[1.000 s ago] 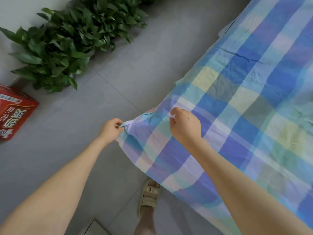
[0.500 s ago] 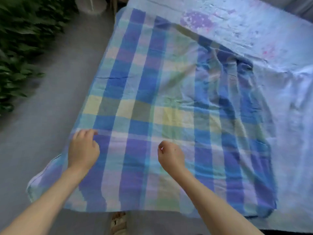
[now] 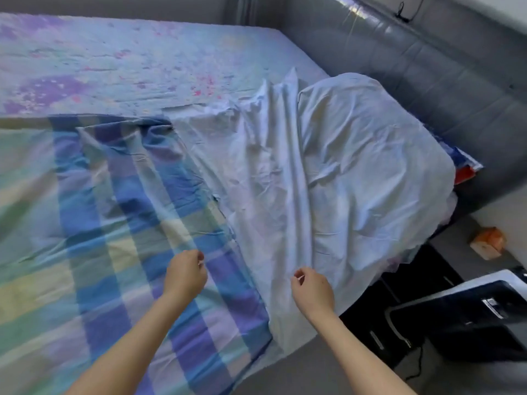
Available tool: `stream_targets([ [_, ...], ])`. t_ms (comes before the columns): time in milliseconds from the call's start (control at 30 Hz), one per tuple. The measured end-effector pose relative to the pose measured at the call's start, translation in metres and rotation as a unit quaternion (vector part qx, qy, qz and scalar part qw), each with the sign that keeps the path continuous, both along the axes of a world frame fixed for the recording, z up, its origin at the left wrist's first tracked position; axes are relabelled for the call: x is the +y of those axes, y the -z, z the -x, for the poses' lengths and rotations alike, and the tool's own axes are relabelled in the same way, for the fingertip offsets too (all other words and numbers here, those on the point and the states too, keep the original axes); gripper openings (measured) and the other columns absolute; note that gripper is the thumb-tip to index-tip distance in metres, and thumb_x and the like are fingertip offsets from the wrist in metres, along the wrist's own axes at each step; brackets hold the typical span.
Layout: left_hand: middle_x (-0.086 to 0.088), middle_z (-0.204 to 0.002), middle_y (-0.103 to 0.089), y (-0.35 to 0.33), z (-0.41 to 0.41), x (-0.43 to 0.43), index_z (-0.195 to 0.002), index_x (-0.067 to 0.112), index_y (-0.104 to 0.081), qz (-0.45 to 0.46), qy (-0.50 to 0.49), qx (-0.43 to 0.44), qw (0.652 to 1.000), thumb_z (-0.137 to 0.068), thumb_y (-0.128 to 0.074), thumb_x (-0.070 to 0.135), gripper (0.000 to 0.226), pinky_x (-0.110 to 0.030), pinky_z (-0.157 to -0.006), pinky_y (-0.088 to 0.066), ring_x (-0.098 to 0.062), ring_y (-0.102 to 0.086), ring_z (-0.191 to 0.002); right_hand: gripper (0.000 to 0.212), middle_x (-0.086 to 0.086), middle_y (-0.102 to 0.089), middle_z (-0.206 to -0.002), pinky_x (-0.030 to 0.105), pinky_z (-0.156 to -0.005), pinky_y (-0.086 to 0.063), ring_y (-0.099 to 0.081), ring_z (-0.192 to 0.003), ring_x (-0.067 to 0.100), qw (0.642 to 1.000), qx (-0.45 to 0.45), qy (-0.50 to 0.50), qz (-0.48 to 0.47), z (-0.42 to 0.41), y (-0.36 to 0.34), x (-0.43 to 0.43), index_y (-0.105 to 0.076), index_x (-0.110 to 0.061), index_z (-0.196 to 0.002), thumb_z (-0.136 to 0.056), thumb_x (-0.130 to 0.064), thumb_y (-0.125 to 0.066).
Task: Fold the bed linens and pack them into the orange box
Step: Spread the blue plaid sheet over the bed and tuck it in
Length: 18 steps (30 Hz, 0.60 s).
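Note:
A blue, green and yellow plaid sheet (image 3: 114, 223) lies spread over the left part of the bed, rumpled along its right edge. Next to it a crumpled white sheet (image 3: 285, 181) spreads to the right and bulges over something hidden near the headboard. My left hand (image 3: 185, 276) hovers over the plaid sheet near its right edge, fingers loosely curled, holding nothing I can see. My right hand (image 3: 312, 290) hovers over the white sheet's near part, also loosely curled with nothing in it. No orange box shows in this view.
A pale sheet with purple and pink blotches (image 3: 128, 61) covers the mattress behind. A grey padded headboard (image 3: 427, 81) runs along the right. Right of the bed stand a black nightstand (image 3: 393, 309) and a black-and-white device (image 3: 470, 317). A small orange object (image 3: 487, 242) lies on the floor.
My view swung right from the plaid sheet's left corner to its right side. Both hands let go of the corner and moved right; the right one is now over the white sheet.

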<state>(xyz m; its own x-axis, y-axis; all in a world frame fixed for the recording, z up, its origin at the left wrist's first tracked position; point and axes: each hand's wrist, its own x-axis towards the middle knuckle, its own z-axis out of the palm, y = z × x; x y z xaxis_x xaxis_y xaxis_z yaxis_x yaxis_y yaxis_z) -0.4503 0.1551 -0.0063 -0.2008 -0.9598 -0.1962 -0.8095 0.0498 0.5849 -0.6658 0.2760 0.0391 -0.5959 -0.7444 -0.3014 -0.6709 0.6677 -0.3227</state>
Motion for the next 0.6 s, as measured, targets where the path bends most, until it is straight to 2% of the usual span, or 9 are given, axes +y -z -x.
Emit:
stream_targets([
  [67,-0.020,-0.100,-0.067,0.002,0.056,-0.008,-0.095,0.002,-0.066,-0.069,-0.036,0.017,0.997,-0.084,-0.052,0.006,0.018,-0.036,-0.081,-0.045,-0.036,-0.061,-0.098,0.015,0.006,-0.067,-0.101,0.029,-0.068,-0.038,-0.059,-0.097,0.025,1.000,-0.005,0.008,0.001,0.051,0.002,0.002,-0.060,-0.017,-0.094,-0.093,-0.020,-0.046],
  [133,-0.026,-0.087,-0.067,0.009,0.105,-0.017,-0.069,0.007,-0.060,-0.109,-0.074,0.032,0.991,-0.083,-0.052,0.007,0.015,-0.036,-0.072,-0.047,-0.038,-0.064,-0.087,0.019,0.006,-0.067,-0.103,0.029,-0.074,-0.041,-0.059,-0.101,0.026,1.000,-0.012,0.009,-0.003,0.101,0.006,0.003,-0.062,-0.015,-0.099,-0.092,-0.021,-0.046],
  [200,-0.032,-0.082,-0.064,0.017,0.133,-0.029,-0.054,0.007,-0.050,-0.129,-0.110,0.024,0.985,-0.081,-0.054,0.006,0.027,-0.037,-0.067,-0.043,-0.041,-0.063,-0.084,0.019,0.005,-0.067,-0.104,0.030,-0.080,-0.045,-0.059,-0.101,0.026,0.999,-0.032,0.003,-0.004,0.135,0.014,-0.003,-0.062,-0.014,-0.101,-0.093,-0.022,-0.046],
  [300,-0.038,-0.085,-0.061,0.036,0.157,-0.052,-0.070,-0.012,-0.063,-0.150,-0.174,0.021,0.973,-0.082,-0.054,0.004,0.021,-0.042,-0.071,-0.046,-0.044,-0.062,-0.088,0.018,0.003,-0.066,-0.103,0.031,-0.080,-0.046,-0.059,-0.098,0.023,0.998,-0.064,0.007,-0.006,0.171,0.027,-0.017,-0.060,-0.014,-0.102,-0.094,-0.023,-0.046],
  [367,-0.034,-0.084,-0.063,0.054,0.161,-0.071,-0.081,-0.013,-0.064,-0.168,-0.223,0.047,0.959,-0.083,-0.053,0.006,0.022,-0.042,-0.073,-0.048,-0.044,-0.063,-0.090,0.018,0.002,-0.065,-0.102,0.031,-0.079,-0.047,-0.059,-0.096,0.023,0.996,-0.084,0.007,-0.001,0.184,0.036,-0.029,-0.059,-0.014,-0.102,-0.093,-0.023,-0.047],
  [433,-0.029,-0.094,-0.065,0.076,0.168,-0.095,-0.096,-0.015,-0.062,-0.184,-0.267,0.069,0.943,-0.085,-0.054,0.011,0.029,-0.039,-0.071,-0.050,-0.042,-0.064,-0.093,0.018,0.001,-0.065,-0.102,0.030,-0.080,-0.046,-0.058,-0.097,0.022,0.994,-0.107,0.005,-0.005,0.198,0.052,-0.047,-0.060,-0.016,-0.103,-0.093,-0.023,-0.047],
  [500,-0.024,-0.098,-0.059,0.095,0.175,-0.117,-0.108,-0.014,-0.056,-0.208,-0.319,0.115,0.917,-0.086,-0.059,0.015,0.036,-0.038,-0.057,-0.057,-0.040,-0.064,-0.089,0.020,0.001,-0.065,-0.102,0.027,-0.079,-0.043,-0.058,-0.098,0.022,0.992,-0.127,0.000,-0.015,0.209,0.066,-0.064,-0.060,-0.015,-0.106,-0.093,-0.023,-0.048],
  [567,-0.023,-0.100,-0.056,0.111,0.176,-0.133,-0.114,-0.008,-0.052,-0.233,-0.373,0.154,0.885,-0.083,-0.067,0.023,0.046,-0.031,-0.036,-0.051,-0.035,-0.062,-0.074,0.020,0.001,-0.065,-0.100,0.027,-0.077,-0.042,-0.059,-0.096,0.021,0.989,-0.147,-0.003,-0.003,0.216,0.077,-0.080,-0.061,-0.013,-0.106,-0.093,-0.022,-0.049],
  [600,-0.025,-0.098,-0.058,0.114,0.177,-0.139,-0.111,-0.007,-0.054,-0.231,-0.379,0.135,0.886,-0.082,-0.069,0.025,0.046,-0.035,-0.041,-0.052,-0.035,-0.062,-0.071,0.019,0.001,-0.065,-0.098,0.027,-0.076,-0.042,-0.059,-0.094,0.021,0.988,-0.151,-0.005,-0.001,0.220,0.082,-0.088,-0.062,-0.013,-0.104,-0.092,-0.022,-0.050],
])
